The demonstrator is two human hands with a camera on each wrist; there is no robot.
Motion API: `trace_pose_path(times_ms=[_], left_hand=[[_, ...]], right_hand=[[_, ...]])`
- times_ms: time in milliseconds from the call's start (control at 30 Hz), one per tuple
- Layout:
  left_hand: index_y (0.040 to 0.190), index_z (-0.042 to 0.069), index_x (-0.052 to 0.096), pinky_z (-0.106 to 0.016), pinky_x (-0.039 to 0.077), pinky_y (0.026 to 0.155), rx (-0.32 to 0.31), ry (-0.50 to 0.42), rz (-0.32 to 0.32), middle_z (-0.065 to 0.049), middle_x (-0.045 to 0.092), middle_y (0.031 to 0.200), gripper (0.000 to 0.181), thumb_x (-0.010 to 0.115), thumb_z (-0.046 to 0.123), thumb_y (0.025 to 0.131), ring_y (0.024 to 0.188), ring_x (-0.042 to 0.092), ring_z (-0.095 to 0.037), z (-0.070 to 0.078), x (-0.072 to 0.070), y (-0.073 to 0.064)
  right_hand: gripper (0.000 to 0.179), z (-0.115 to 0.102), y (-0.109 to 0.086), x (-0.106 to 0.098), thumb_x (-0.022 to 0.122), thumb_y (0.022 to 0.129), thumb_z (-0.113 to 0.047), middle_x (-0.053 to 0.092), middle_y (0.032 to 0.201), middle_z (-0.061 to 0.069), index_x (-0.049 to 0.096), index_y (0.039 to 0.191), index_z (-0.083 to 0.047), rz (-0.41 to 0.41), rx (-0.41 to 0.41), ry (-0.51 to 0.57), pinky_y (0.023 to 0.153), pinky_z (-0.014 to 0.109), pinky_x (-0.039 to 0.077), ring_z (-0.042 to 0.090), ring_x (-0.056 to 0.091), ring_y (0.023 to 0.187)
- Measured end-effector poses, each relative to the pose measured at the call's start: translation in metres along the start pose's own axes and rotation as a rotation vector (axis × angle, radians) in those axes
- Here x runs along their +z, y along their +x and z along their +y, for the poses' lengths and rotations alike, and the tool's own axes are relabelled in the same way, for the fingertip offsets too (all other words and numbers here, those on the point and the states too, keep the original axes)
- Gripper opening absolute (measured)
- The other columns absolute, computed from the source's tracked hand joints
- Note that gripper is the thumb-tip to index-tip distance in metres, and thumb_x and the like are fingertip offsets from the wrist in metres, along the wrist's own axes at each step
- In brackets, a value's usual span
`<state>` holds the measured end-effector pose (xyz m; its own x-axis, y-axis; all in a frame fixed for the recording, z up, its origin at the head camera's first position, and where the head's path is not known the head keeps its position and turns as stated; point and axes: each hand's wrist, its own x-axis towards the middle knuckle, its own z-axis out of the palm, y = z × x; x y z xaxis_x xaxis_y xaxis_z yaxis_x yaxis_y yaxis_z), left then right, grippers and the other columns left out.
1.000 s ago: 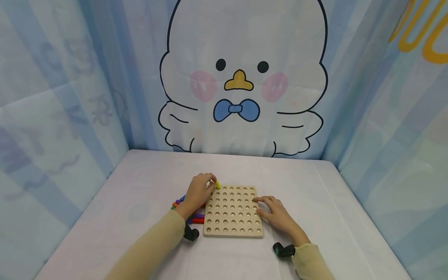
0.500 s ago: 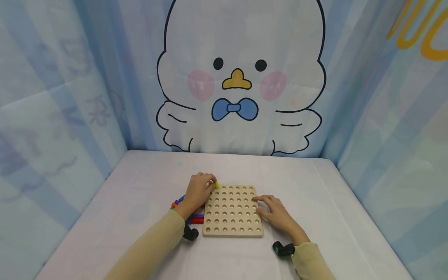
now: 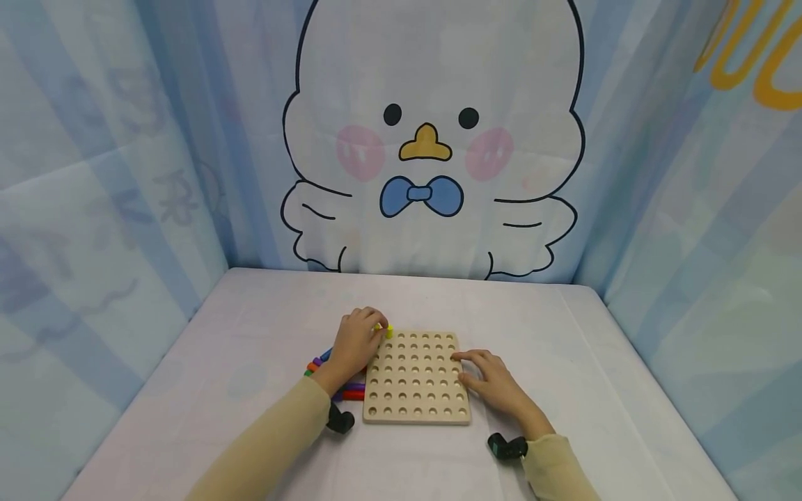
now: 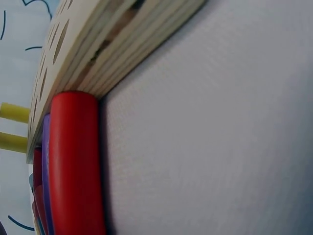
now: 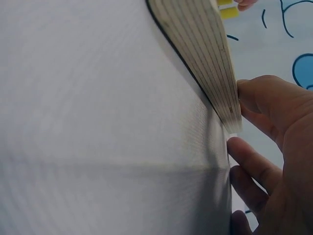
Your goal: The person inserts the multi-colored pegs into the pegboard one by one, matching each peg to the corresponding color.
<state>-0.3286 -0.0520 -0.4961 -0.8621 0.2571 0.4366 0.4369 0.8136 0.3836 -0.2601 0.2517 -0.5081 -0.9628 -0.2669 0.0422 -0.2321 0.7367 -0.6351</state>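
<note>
A square wooden board (image 3: 416, 379) with rows of round holes lies on the table. At its far left corner two yellow pegs (image 4: 13, 142) stand up from the board. My left hand (image 3: 358, 341) reaches over that corner, fingers curled, thumb and fingertips at the top of one yellow peg (image 3: 390, 332). In the right wrist view a fingertip (image 5: 247, 5) shows right at the peg's end. My right hand (image 3: 498, 383) rests at the board's right edge, one finger on its top face and other fingers on the cloth.
Coloured pegs lie left of the board, partly under my left forearm: a red peg (image 4: 76, 161), a purple peg (image 3: 356, 386) and a blue peg (image 3: 326, 354) among them. White cloth (image 3: 263, 417) covers the table. A printed curtain (image 3: 432, 229) hangs behind it.
The yellow peg at my left fingertips has gone from slightly tilted to more upright. My left fingers have shifted slightly at its top. The right hand keeps its place on the board.
</note>
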Motion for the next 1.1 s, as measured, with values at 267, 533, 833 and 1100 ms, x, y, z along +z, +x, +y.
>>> trace_pose_path(times_ms=[267,533,833,1100], left_hand=[[0.098,0.018,0.071,-0.048,0.050,0.094,-0.039,-0.003,-0.007,-0.002,0.072,0.111,0.005,0.075,0.019,0.096,0.101,0.064,-0.024,-0.006,-0.006,-0.004],[0.102,0.015,0.072,-0.049,0.050,0.093,-0.045,-0.033,-0.019,-0.003,0.075,0.108,0.006,0.073,0.016,0.097,0.102,0.065,-0.026,-0.017,-0.019,-0.005],[0.104,0.014,0.071,-0.041,0.055,0.085,-0.135,-0.079,-0.089,-0.003,0.074,0.104,0.005,0.071,0.015,0.098,0.090,0.061,-0.022,-0.033,-0.033,-0.009],[0.102,0.015,0.069,-0.039,0.056,0.084,-0.240,-0.052,-0.208,-0.002,0.071,0.100,0.005,0.071,0.017,0.098,0.086,0.058,-0.020,-0.043,-0.045,-0.018]], right_hand=[[0.040,0.000,-0.001,0.001,0.066,0.102,-0.027,0.054,0.147,0.013,0.062,0.141,-0.021,0.001,-0.002,0.004,0.114,0.065,0.033,0.042,0.043,0.139],[0.040,0.000,-0.001,0.001,0.066,0.102,-0.027,0.054,0.147,0.013,0.061,0.141,-0.021,0.005,0.004,0.004,0.114,0.065,0.033,0.042,0.043,0.139],[0.040,0.001,0.001,0.000,0.066,0.102,-0.027,0.053,0.147,0.013,0.061,0.141,-0.022,0.008,-0.010,-0.010,0.113,0.066,0.034,0.043,0.043,0.139],[0.040,0.001,0.000,0.000,0.065,0.102,-0.027,0.053,0.148,0.014,0.061,0.142,-0.021,0.002,0.003,-0.005,0.114,0.066,0.033,0.043,0.042,0.139]])
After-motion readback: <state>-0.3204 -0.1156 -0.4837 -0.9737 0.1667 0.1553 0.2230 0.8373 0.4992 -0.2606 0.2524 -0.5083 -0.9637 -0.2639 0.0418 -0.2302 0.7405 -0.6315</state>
